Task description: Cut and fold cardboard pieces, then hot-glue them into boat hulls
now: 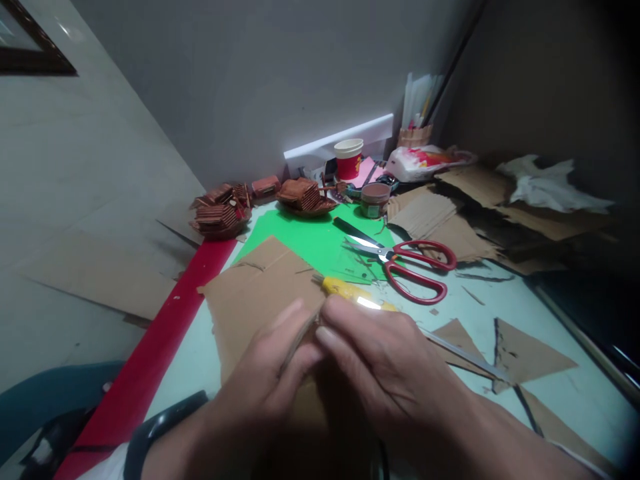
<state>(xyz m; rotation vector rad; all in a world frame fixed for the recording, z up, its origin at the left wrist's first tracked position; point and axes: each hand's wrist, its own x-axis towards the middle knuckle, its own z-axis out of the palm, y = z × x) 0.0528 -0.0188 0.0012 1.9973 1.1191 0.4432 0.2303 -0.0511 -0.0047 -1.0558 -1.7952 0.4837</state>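
Note:
Both hands meet at the front middle, pinching a small cardboard piece (299, 339) whose edge shows between them. My left hand (273, 370) grips it from the left, fingers closed. My right hand (380, 357) is closed at the piece's upper end, thumb and fingers pressed together. A flat cardboard sheet (260, 287) lies beneath and beyond the hands. Just past my right hand is a yellow glue gun (345, 291), its nozzle pointing left, its rear hidden by the hand. Large scissors with red handles (395, 257) lie open behind it.
Green sheets (290, 240) cover the back middle. Two bowls of brown ridged pieces (217, 217) stand at the back left. Near them are a red paper cup (349, 160) and a small round tub (375, 199). Cardboard scraps (530, 353) lie at right.

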